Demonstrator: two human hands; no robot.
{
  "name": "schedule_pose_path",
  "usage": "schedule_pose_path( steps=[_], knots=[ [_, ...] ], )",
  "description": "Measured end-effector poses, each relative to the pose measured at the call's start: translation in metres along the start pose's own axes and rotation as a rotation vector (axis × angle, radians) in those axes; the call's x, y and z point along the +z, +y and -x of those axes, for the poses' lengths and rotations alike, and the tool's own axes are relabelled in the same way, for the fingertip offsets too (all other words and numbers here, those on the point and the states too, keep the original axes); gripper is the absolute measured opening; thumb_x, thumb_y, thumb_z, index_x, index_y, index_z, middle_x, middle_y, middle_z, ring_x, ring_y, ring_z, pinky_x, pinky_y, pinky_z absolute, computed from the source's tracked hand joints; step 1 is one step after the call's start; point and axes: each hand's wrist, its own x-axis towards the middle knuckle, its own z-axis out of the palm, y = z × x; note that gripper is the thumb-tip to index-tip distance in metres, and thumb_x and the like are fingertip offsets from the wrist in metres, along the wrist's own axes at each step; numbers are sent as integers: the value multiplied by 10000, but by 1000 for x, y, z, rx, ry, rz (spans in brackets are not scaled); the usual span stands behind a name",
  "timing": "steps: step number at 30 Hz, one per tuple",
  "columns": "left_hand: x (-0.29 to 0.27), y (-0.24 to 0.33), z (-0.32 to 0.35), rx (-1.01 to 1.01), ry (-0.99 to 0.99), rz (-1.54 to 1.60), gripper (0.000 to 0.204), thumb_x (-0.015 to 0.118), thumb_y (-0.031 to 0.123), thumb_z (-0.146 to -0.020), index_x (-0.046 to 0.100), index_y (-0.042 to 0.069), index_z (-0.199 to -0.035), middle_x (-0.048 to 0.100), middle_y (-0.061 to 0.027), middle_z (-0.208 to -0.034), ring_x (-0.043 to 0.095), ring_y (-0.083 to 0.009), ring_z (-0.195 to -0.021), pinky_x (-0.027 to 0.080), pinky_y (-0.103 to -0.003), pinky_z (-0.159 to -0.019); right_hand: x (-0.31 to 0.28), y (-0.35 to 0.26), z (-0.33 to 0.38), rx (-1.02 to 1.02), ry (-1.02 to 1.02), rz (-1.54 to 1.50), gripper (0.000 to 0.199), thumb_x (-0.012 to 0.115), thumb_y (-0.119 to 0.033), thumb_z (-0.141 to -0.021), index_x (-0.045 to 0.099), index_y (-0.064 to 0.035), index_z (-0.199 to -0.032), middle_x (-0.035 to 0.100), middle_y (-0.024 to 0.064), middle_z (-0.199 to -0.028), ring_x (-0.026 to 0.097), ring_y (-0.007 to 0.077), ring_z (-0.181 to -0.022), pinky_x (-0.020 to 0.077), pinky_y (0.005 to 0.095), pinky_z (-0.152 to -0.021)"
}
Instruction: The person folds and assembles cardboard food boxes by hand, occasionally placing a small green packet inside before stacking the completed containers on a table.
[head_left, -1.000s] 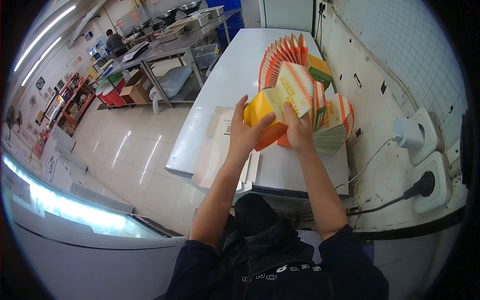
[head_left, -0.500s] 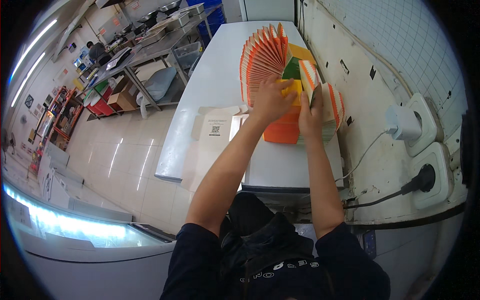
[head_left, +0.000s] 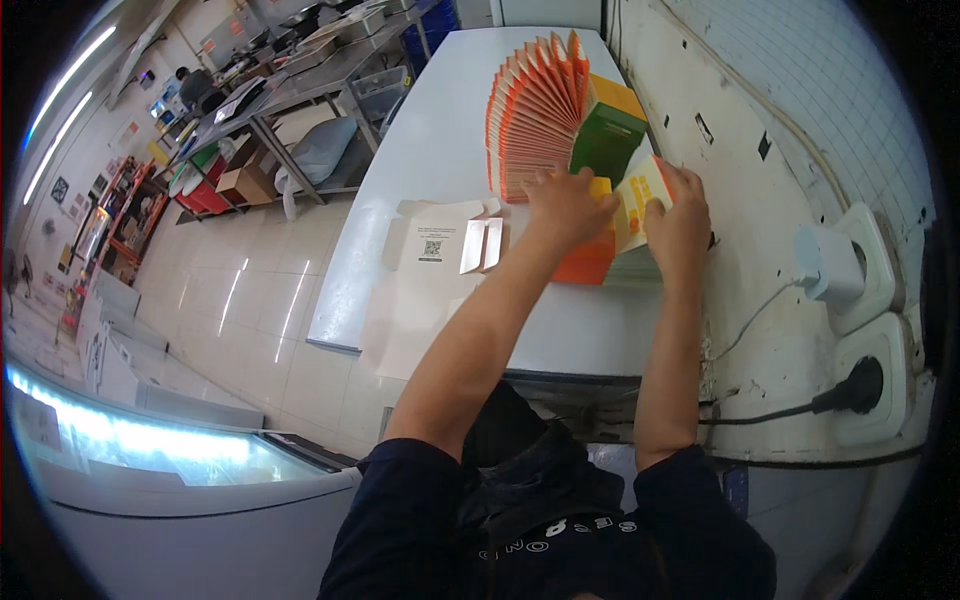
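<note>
My right hand (head_left: 682,222) is closed around a pale carton (head_left: 640,198) with yellow print, fingers behind its far edge and thumb on its face. My left hand (head_left: 572,208) lies over an orange carton (head_left: 587,260), its fingers apart and curled down, the tips partly hidden. Beyond it a long row of flat orange-edged cartons (head_left: 530,110) fans out in a curve. A yellow and green carton stack (head_left: 612,125) stands at the fan's right end. Pale green edges (head_left: 633,267) show below my right hand.
An unfolded white carton sheet (head_left: 425,285) lies at the table's left edge, with a small folded white piece (head_left: 482,246) on it. A wall with a plug adapter (head_left: 828,264) and a black plug (head_left: 862,386) borders the right side. A steel rack (head_left: 270,115) stands across the floor.
My right hand has moved right and tilted the carton, so its printed face now shows. My left hand has shifted slightly right and nearer, and the yellow and green stack is more exposed.
</note>
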Motion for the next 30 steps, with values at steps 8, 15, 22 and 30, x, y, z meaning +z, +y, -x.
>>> schedule_pose_path(
  steps=[8, 15, 22, 30],
  knots=[
    [7, -3, 17, 48, 111, 57, 571, 481, 504, -850, 575, 38, -1166, 539, -240, -1199, 502, -446, -1097, 393, -596, -929, -6, -9, -34, -89, -250, 83, 395, 716, -204, -730, 642, -18, -1070, 625, 194, -1075, 604, 328, -1007, 491, 398, -859],
    [5, -5, 28, -13, 131, 20, 623, 467, 503, -848, 533, 40, -1259, 539, -243, -1200, 484, -454, -1135, 384, -593, -944, -1, -45, -58, 10, -502, 106, 379, 765, -225, -680, 636, 40, -917, 650, 188, -784, 659, 315, -762, 514, 379, -703],
    [2, -13, 30, -56, 202, 12, 641, 460, 509, -844, 521, 42, -1279, 528, -255, -1227, 478, -460, -1147, 381, -599, -949, -17, -18, -34, 201, -328, 267, 526, 758, -223, -690, 632, -94, -1185, 635, 194, -1166, 617, 341, -1062, 505, 444, -880],
    [18, -13, 26, 118, 468, -310, 540, 425, 453, -874, 587, 37, -1177, 582, -183, -1169, 493, -333, -1185, 389, -487, -966, 22, 17, -8, 17, -571, 604, 535, 492, -379, -909, 430, -258, -1427, 384, 61, -1494, 428, 301, -1316, 375, 475, -1060]
  ],
)
